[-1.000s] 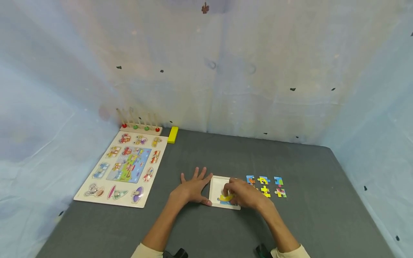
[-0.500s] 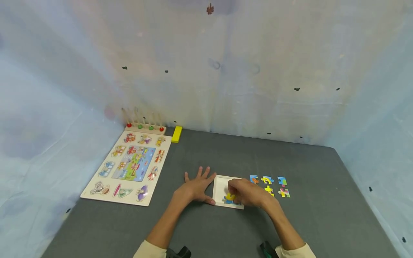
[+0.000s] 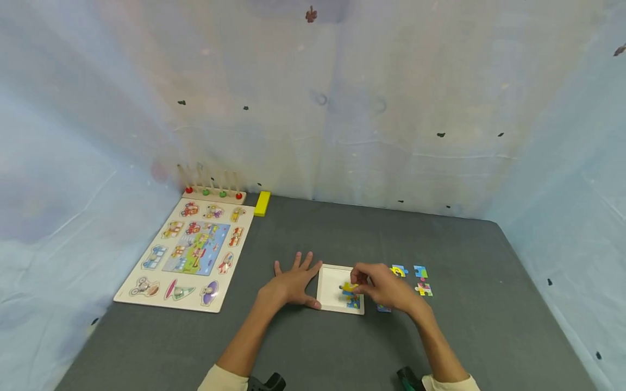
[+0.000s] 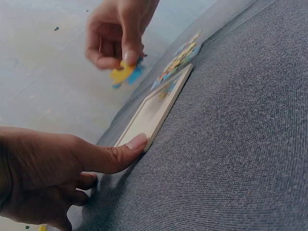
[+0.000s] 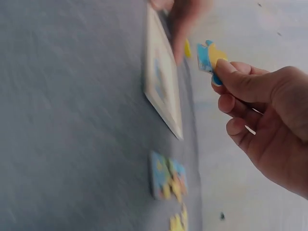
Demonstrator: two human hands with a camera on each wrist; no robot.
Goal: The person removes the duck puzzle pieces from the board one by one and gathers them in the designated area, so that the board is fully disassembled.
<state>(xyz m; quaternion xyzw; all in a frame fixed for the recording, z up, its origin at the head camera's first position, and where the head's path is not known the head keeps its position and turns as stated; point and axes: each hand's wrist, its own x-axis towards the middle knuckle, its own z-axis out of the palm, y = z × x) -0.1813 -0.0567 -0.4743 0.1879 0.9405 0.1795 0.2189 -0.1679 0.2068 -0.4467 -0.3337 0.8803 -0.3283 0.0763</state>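
Note:
My right hand (image 3: 386,285) pinches a yellow-and-blue jigsaw piece (image 5: 206,57) between thumb and index finger. It holds the piece raised over a shallow, light wooden puzzle tray (image 3: 330,293). Another jigsaw piece (image 3: 353,302) lies in the tray's near right corner. At the tray's left side rests my left hand (image 3: 290,286), its fingers spread. In the left wrist view its thumb (image 4: 137,142) lies on the tray's near left corner.
Several loose jigsaw pieces (image 3: 423,289) lie right of the tray, some hidden behind my right hand. At the left are a wooden picture puzzle board (image 3: 186,303), a peg stand with beads (image 3: 215,196) and a yellow block (image 3: 262,203). A pale curtain hangs behind the table.
My right hand has risen from the tray's near right corner with the jigsaw piece in its pinch. My left hand has stayed at the tray's left side.

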